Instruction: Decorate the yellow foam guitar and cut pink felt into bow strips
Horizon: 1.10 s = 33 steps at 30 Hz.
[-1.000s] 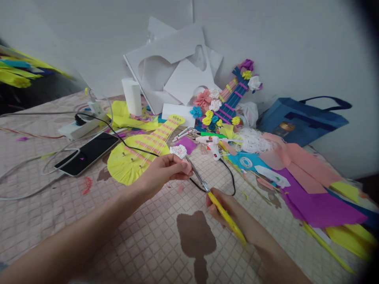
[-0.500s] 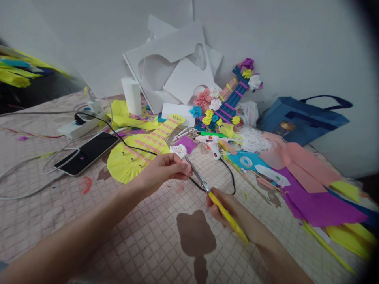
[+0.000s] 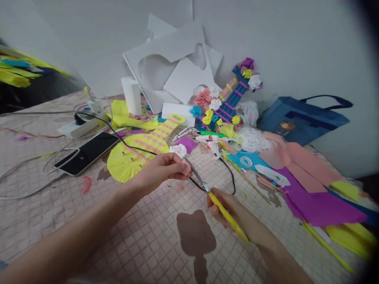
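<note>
Pink paper (image 3: 186, 167): small, pale, soft-looking piece, roundish where it shows, partly covered by my fingers. It's near mid-view, lifted over the tabletop (image 3: 142, 252). My left grip (image 3: 170, 167) is clamped on it, thumb on the near side. My right grip (image 3: 226, 207) is closed round the yellow handle of the scissors (image 3: 218, 203); slim metal blades point up to 11 o'clock, tips right by the paper's edge, can't tell if touching.

Clock from the paper: white flower (image 3: 178, 150) at 11, red-pink specks, near. Yellow guitar (image 3: 145, 148) at 10, pink stripes, black cable across it. Dark-screened phone (image 3: 87, 154) past 9, power strip (image 3: 75, 129) at 10. White glue gun (image 3: 213, 150) toward 2. Blue guitar (image 3: 233, 100) at 1, propped up, paper flowers round it. Salmon paper (image 3: 308, 167) at 3, purple sheet (image 3: 322, 207) just below that.

Tabletop: pale cover, grid pattern, littered with scraps, brown patch (image 3: 197, 232) at 6. Room: plain grey-white wall (image 3: 266, 39), cut white boards (image 3: 160, 49) leaning at 12, blue bag (image 3: 304, 122) past 2.
</note>
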{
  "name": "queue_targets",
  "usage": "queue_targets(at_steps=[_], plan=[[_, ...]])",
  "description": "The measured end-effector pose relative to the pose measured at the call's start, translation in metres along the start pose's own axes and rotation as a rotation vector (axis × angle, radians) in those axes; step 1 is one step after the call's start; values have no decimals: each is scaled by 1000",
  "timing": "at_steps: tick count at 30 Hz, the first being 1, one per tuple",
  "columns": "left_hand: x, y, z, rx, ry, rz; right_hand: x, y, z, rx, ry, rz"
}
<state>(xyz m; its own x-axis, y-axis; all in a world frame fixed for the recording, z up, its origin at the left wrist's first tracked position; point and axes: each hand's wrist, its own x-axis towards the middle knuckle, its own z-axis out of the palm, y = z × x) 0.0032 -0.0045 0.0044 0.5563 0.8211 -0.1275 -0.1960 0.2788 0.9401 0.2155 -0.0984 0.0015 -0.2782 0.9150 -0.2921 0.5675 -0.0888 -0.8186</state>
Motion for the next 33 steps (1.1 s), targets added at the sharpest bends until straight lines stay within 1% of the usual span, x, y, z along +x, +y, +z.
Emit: queue_targets(at_steps=[10, 16, 21, 26, 33], plan=[[3, -2, -5, -19, -3, -18, 4, 0, 0, 46, 4, 21], [2, -2, -1, -45, 18, 17, 2, 1, 5, -11, 38, -64], [1, -5, 3, -70, 55, 54, 2, 1, 5, -6, 56, -44], [1, -7, 4, -78, 87, 58, 2, 4, 6, 45, 19, -36], [2, -9, 4, -40, 99, 79, 3, 9, 7, -43, 48, -37]])
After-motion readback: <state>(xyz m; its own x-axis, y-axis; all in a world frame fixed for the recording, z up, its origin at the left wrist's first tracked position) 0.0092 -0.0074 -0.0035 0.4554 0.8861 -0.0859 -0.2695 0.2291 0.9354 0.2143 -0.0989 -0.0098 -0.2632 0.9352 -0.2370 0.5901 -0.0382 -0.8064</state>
